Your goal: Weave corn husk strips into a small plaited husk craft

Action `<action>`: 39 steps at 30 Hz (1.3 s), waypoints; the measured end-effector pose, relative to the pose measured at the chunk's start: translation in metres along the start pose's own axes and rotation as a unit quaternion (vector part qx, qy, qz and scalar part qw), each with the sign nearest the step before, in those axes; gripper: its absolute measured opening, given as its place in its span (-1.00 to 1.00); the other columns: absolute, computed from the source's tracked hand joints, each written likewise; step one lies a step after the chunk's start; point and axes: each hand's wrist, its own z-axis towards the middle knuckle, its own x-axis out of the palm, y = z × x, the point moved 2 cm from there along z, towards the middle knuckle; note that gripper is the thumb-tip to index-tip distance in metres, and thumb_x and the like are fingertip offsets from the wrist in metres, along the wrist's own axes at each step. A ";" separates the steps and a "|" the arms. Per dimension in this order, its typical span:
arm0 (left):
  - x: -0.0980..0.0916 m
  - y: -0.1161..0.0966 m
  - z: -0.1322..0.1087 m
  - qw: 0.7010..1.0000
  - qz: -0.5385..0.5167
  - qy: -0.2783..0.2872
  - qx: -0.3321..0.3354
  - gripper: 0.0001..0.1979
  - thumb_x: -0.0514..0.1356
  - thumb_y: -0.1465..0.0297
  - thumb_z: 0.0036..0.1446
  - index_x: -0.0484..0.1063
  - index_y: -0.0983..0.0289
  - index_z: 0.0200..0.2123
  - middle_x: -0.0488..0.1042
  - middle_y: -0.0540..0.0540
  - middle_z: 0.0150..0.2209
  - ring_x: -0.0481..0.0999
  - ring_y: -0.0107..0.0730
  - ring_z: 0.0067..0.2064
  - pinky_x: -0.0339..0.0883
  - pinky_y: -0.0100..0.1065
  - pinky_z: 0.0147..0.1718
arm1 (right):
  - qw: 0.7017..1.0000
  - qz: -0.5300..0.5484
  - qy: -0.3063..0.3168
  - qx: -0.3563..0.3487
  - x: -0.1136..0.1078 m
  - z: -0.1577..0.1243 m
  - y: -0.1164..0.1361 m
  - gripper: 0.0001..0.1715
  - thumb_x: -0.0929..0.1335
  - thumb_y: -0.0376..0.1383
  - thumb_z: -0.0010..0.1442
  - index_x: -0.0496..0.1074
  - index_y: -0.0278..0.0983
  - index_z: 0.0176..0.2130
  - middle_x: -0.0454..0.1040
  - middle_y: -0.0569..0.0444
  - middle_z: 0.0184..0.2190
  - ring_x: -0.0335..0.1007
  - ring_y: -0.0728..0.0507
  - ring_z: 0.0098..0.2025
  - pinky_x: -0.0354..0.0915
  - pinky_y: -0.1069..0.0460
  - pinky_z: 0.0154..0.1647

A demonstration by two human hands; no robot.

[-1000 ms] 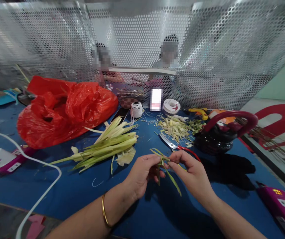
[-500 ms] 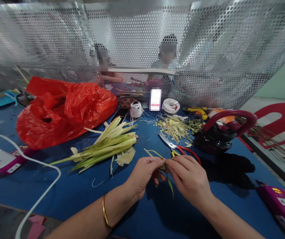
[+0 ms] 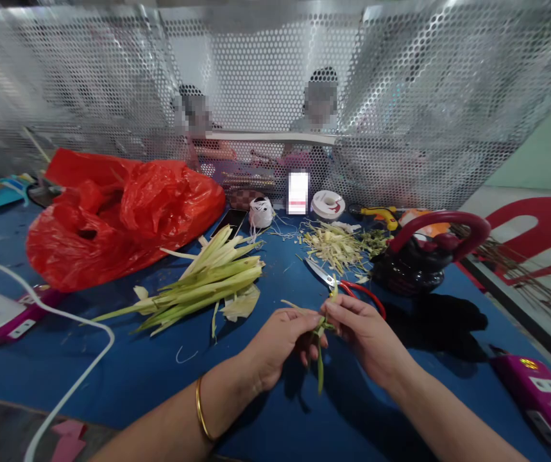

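Both hands meet over the blue table point(image 3: 126, 359) and pinch one thin green leaf strip point(image 3: 320, 371). My left hand point(image 3: 278, 343), a gold bangle on its wrist, grips the strip from the left. My right hand point(image 3: 364, 333) grips it from the right, fingers closed. One end of the strip hangs down between the hands; short ends stick up above the fingers. A bundle of pale green leaves point(image 3: 203, 282) lies just left of the hands. Red-handled scissors point(image 3: 340, 285) lie just beyond my right hand.
A red plastic bag point(image 3: 121, 212) fills the left back. Leaf trimmings point(image 3: 335, 244), a string ball point(image 3: 260, 212), a tape roll point(image 3: 328, 205), a phone point(image 3: 231, 221) and a dark basket with a red handle point(image 3: 424, 256) stand behind. Pink power strips point(image 3: 539, 398) and a white cable point(image 3: 73, 378) flank me. People sit behind the perforated screen point(image 3: 400, 96).
The hands have drawn closer together and turned the strip. Its long end, slanting right a second ago, now hangs straight down between them.
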 end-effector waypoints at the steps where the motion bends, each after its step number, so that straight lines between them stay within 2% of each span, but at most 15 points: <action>1: 0.000 0.000 0.000 1.000 0.003 -0.002 0.001 -0.69 0.22 0.19 0.04 0.53 0.36 -0.40 0.41 0.01 -0.56 0.31 -0.59 -0.61 0.12 -0.53 -0.64 | 1.000 0.008 -0.018 -0.008 -0.001 0.001 0.001 -0.64 0.57 -0.13 -0.11 0.44 -0.29 -0.57 0.36 0.18 -0.61 0.20 0.02 -0.54 0.13 0.10 -0.48; 4: 0.000 0.000 0.000 1.000 0.012 0.000 -0.007 -0.71 0.23 0.20 0.04 0.51 0.36 -0.45 0.36 -0.02 -0.59 0.27 -0.61 -0.62 0.07 -0.52 -0.63 | 0.997 0.021 -0.070 -0.036 -0.004 0.004 0.004 -0.59 0.59 -0.11 -0.16 0.41 -0.29 -0.61 0.30 0.20 -0.67 0.14 0.03 -0.56 0.12 0.11 -0.50; 6: -0.001 0.001 0.001 1.000 0.012 -0.004 -0.008 -0.71 0.23 0.20 0.04 0.49 0.35 -0.48 0.35 -0.03 -0.58 0.26 -0.61 -0.62 0.07 -0.51 -0.63 | 0.996 0.022 -0.078 -0.030 -0.005 0.005 0.004 -0.58 0.59 -0.10 -0.17 0.41 -0.30 -0.60 0.29 0.21 -0.68 0.12 0.05 -0.58 0.12 0.12 -0.52; 10: -0.003 0.000 0.002 1.000 0.013 -0.022 0.015 -0.71 0.23 0.20 0.04 0.51 0.34 -0.44 0.38 -0.02 -0.57 0.28 -0.59 -0.59 0.08 -0.50 -0.61 | 0.999 -0.013 -0.035 0.010 -0.001 0.002 0.004 -0.57 0.55 -0.02 -0.10 0.51 -0.30 -0.40 0.40 0.15 -0.57 0.27 0.01 -0.51 0.21 0.12 -0.49; 13: -0.007 -0.002 0.003 0.997 0.019 -0.056 0.044 -0.69 0.23 0.17 0.04 0.53 0.35 -0.42 0.39 -0.01 -0.56 0.29 -0.57 -0.58 0.09 -0.50 -0.61 | 0.997 -0.076 -0.008 -0.007 0.002 -0.002 0.005 -0.53 0.48 0.05 0.00 0.49 -0.29 -0.32 0.42 0.14 -0.51 0.31 0.00 -0.50 0.24 0.10 -0.48; 17: -0.009 -0.004 0.004 0.993 0.026 -0.092 0.073 -0.67 0.24 0.16 0.04 0.55 0.35 -0.39 0.40 0.00 -0.56 0.30 -0.57 -0.59 0.09 -0.49 -0.61 | 0.981 -0.179 0.001 -0.071 0.007 -0.004 0.008 -0.51 0.42 0.09 0.07 0.41 -0.29 -0.45 0.36 0.17 -0.57 0.24 0.02 -0.60 0.18 0.09 -0.55; 20: -0.009 -0.004 0.004 0.990 0.027 -0.111 0.088 -0.66 0.25 0.15 0.04 0.57 0.35 -0.34 0.41 0.00 -0.55 0.32 -0.57 -0.58 0.11 -0.51 -0.61 | 0.969 -0.230 0.001 -0.086 0.008 -0.005 0.008 -0.45 0.40 0.12 0.08 0.32 -0.27 -0.55 0.31 0.19 -0.64 0.21 0.02 -0.63 0.15 0.08 -0.57; 24: -0.009 -0.005 0.003 0.985 0.014 -0.143 0.095 -0.66 0.25 0.18 0.06 0.57 0.35 -0.28 0.43 0.00 -0.55 0.36 -0.56 -0.61 0.12 -0.53 -0.65 | 0.974 -0.215 0.010 -0.067 0.009 -0.007 0.005 -0.49 0.41 0.09 0.07 0.35 -0.27 -0.53 0.30 0.20 -0.67 0.19 0.02 -0.62 0.14 0.10 -0.58; 29: -0.011 -0.005 0.004 0.984 0.011 -0.150 0.094 -0.62 0.20 0.15 0.09 0.54 0.35 -0.20 0.50 0.06 -0.50 0.50 -0.44 -0.58 0.17 -0.53 -0.72 | 0.980 -0.187 0.000 -0.061 0.009 -0.009 0.001 -0.54 0.41 0.06 0.08 0.42 -0.29 -0.45 0.18 0.27 -0.75 0.02 0.06 -0.68 0.01 0.13 -0.63; 34: -0.015 -0.007 0.005 0.978 0.008 -0.184 0.102 -0.67 0.19 0.17 0.12 0.51 0.36 -0.27 0.58 0.15 -0.39 0.56 -0.40 -0.53 0.06 -0.57 -0.76 | 0.988 -0.151 -0.018 -0.041 0.009 -0.010 0.001 -0.52 0.43 0.07 0.03 0.45 -0.30 -0.35 0.10 0.31 -0.78 -0.09 0.08 -0.71 -0.12 0.13 -0.67; 39: -0.018 -0.010 0.005 0.967 -0.008 -0.233 0.104 -0.70 0.19 0.17 0.11 0.46 0.33 -0.36 0.56 0.12 -0.46 0.55 -0.38 -0.54 0.03 -0.56 -0.75 | 0.987 -0.155 -0.016 -0.048 0.009 -0.011 0.002 -0.54 0.42 0.05 0.06 0.44 -0.30 -0.35 0.10 0.31 -0.78 -0.08 0.08 -0.70 -0.11 0.13 -0.67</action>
